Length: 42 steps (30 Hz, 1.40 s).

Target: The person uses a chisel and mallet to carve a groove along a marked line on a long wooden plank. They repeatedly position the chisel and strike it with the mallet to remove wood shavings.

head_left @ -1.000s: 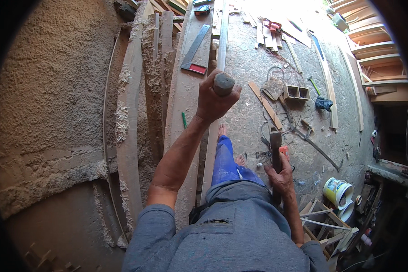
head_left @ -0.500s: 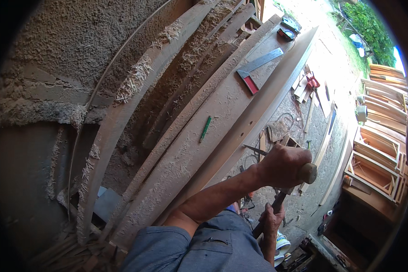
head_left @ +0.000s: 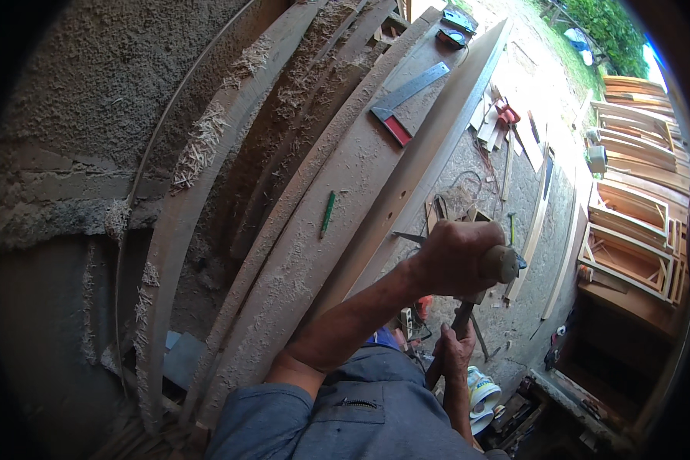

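Head camera: a worker's left hand closes into a full fist around a pointed steel chisel with a rounded, pale butt, just off the right edge of the dusty, plank-topped counter. The blade aims back toward a long, pale wooden board running along that edge, its narrow tip just beside two dark round holes; whether it touches the wood cannot be told. The fist leaves the butt bare, presumably to keep fingers clear of that end, and the slim blade exposed, perhaps so its tip stays in sight. Lower down, the right hand wraps firmly around a dark, long-handled tool, possibly a hammer, its upper end partly hidden by the left hand. On the counter, a slim green pencil rests midway along, an L-shaped metal square with a red-inset handle lies farther up, and a blue-and-black tape measure sits near the far right corner, probably all laid there to be within reach. Beyond the counter's left edge, pale curled shavings cling to a broad, curved wooden beam.
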Motion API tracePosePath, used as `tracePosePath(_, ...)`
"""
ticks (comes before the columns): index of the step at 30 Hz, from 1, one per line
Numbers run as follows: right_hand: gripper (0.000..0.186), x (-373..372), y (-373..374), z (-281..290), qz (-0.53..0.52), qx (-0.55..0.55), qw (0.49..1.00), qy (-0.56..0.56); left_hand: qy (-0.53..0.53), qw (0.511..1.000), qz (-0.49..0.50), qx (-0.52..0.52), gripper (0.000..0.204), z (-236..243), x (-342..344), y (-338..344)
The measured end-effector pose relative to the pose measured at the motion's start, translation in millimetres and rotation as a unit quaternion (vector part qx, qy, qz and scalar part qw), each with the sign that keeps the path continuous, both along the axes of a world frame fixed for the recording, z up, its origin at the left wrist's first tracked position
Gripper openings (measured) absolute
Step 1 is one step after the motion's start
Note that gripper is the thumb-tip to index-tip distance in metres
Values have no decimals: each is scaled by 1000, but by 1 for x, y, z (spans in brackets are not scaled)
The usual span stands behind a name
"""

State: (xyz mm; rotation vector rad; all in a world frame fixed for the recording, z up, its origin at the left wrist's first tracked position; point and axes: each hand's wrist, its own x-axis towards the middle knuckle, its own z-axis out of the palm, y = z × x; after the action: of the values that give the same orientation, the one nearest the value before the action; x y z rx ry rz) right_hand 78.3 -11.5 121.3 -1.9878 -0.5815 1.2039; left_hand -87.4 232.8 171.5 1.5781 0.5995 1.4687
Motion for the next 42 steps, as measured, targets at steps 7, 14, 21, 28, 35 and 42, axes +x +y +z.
tracePosePath(7,46,-12,15,32,5,63,996,64,35,993,-7,-114,24,-1,-29,28)
tracePosePath(14,51,-23,30,73,22,179,980,89,12,988,-29,-153,23,-7,-19,28)
tracePosePath(21,53,-31,47,111,87,241,966,6,62,993,-22,-100,25,-5,-3,20)
tracePosePath(28,58,-30,77,164,200,278,902,-263,37,992,-28,-115,22,-4,-15,20)
tracePosePath(35,58,-38,112,246,206,401,809,-376,18,983,-15,-182,22,-8,-19,24)
tracePosePath(42,52,-41,134,226,312,355,755,-455,40,999,3,-31,22,-10,-13,18)
